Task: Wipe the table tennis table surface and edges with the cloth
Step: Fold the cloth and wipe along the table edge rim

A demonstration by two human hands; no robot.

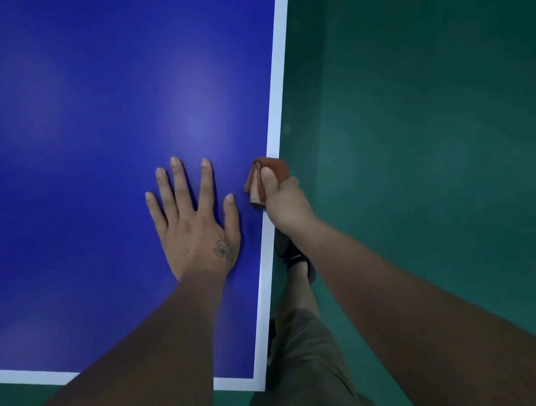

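Observation:
The blue table tennis table (76,126) fills the left of the view, with a white line along its right edge and near edge. My left hand (195,223) lies flat on the blue surface, fingers spread and straight. My right hand (282,204) grips a folded reddish-brown cloth (269,175) at the table's right edge, thumb on top, the cloth wrapped over the white line. The fingers under the edge are hidden.
A green floor (436,110) lies to the right of and below the table. The table's near right corner (263,387) is close to my body. My leg in olive trousers (308,352) and a dark shoe (292,254) stand beside the edge.

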